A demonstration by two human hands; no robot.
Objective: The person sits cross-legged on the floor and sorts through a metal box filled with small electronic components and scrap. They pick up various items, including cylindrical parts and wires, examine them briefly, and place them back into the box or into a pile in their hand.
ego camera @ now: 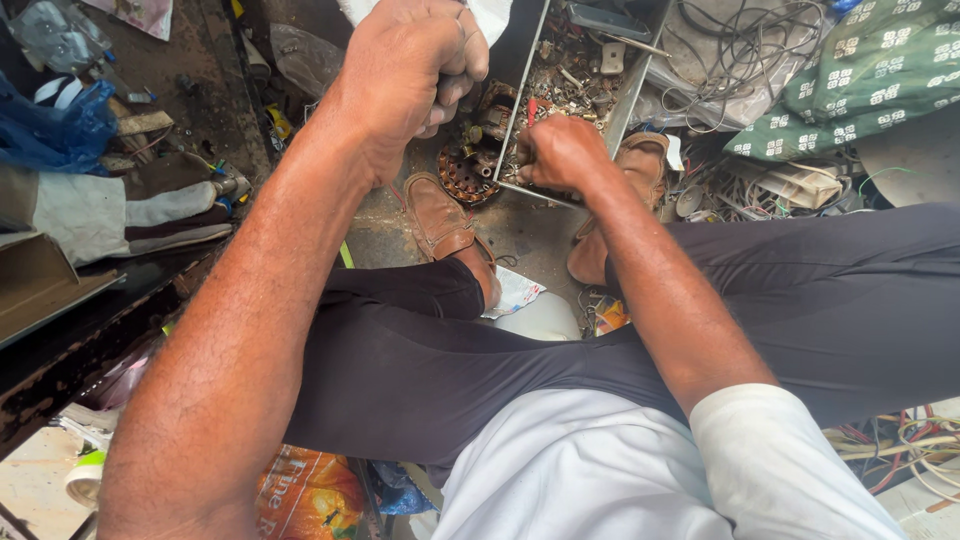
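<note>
My left hand [405, 65] is raised and clenched around a dark handle, above a round rusty motor part [467, 175] with copper windings on the ground. My right hand [560, 150] is closed on a tool with a red handle [531, 108], its tip pointing toward that motor part. What the left hand's handle belongs to is hidden by the fingers. My legs in dark trousers and brown shoes [440, 215] frame the work spot.
A metal tray [620, 90] of screws and small scrap lies just beyond my right hand. Tangled wires [740, 40] and a green patterned cloth [880, 70] sit at the right. Grey gloves [110, 215], a blue bag and a rusty beam lie at the left.
</note>
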